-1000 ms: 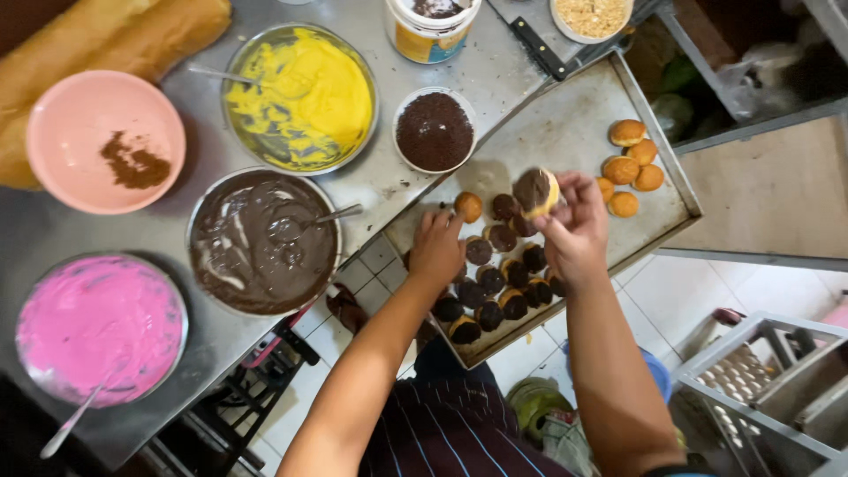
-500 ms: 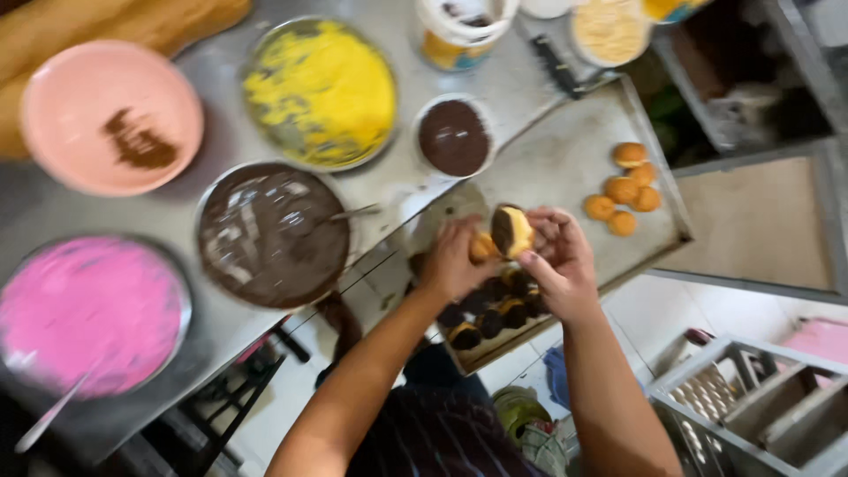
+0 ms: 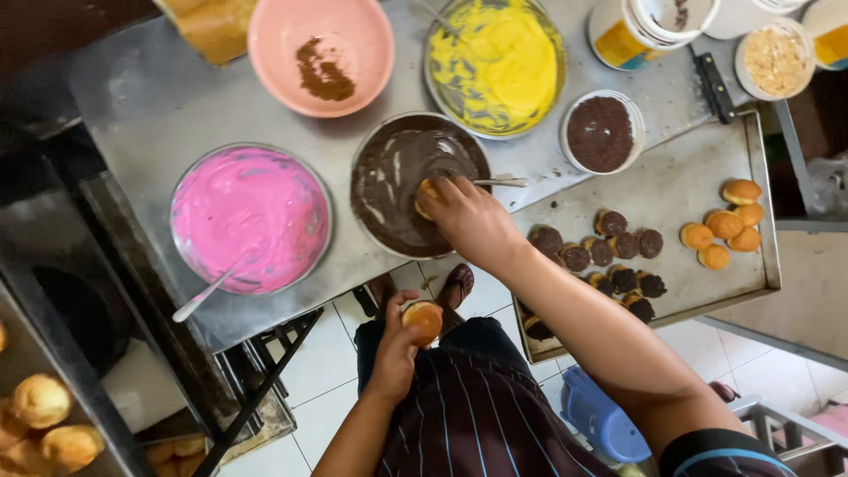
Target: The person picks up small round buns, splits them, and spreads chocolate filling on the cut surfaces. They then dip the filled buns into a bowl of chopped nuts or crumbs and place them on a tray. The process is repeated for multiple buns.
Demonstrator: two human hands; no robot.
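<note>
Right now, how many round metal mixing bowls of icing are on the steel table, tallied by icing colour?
Round metal bowl of pink icing: 1
Round metal bowl of yellow icing: 1
Round metal bowl of dark brown icing, where the right hand dips a golden round bun: 1
Total: 3

Four plain buns (image 3: 726,224) on tray (image 3: 760,283); about eleven chocolate-coated buns (image 3: 612,252); two buns in hands; five bowls (image 3: 256,44).
</note>
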